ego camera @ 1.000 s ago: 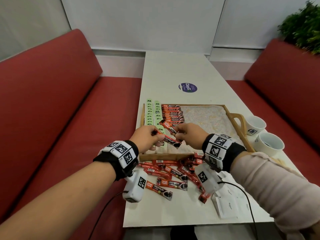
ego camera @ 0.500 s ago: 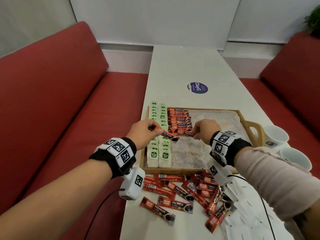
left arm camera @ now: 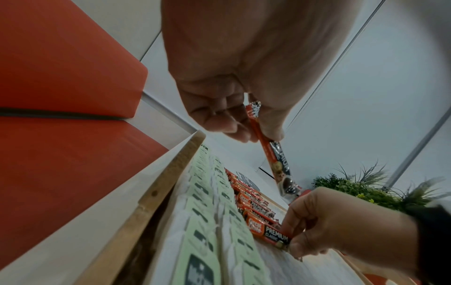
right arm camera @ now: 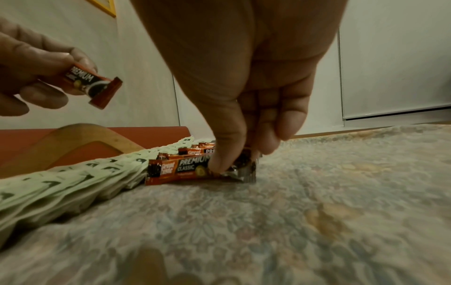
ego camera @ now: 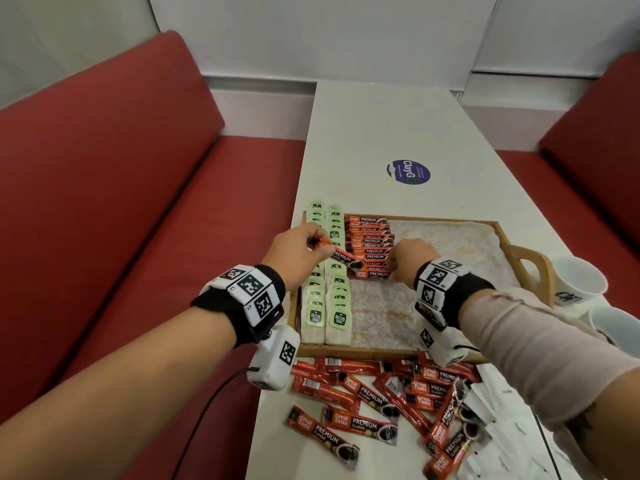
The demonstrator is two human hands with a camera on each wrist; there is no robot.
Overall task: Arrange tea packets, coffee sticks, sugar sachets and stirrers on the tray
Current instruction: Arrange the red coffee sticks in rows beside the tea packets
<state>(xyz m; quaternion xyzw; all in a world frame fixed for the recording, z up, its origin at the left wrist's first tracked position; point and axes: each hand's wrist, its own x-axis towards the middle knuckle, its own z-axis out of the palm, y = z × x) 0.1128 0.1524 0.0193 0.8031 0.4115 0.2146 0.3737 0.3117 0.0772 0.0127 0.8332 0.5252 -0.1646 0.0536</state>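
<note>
A wooden tray [ego camera: 408, 349] with a patterned liner lies on the white table. Two columns of green tea packets [ego camera: 327, 289] fill its left side, with a column of red coffee sticks [ego camera: 370, 240] beside them. My left hand [ego camera: 298, 252] pinches one coffee stick [ego camera: 341, 256] [left arm camera: 275, 154] in the air above the tea packets. My right hand [ego camera: 408, 259] pinches the right end of the nearest coffee stick [ego camera: 372, 274] [right arm camera: 180, 169], which lies on the liner at the near end of the column.
Several loose coffee sticks [ego camera: 374, 400] lie on the table in front of the tray, with white sachets [ego camera: 498, 410] to their right. Two white cups [ego camera: 576, 280] stand beside the tray's right handle. Red benches flank the table. A round blue sticker [ego camera: 408, 172] lies farther back.
My right hand has carried one coffee stick down onto the liner at the near end of the column. My left hand has lifted its own stick slightly and moved it left.
</note>
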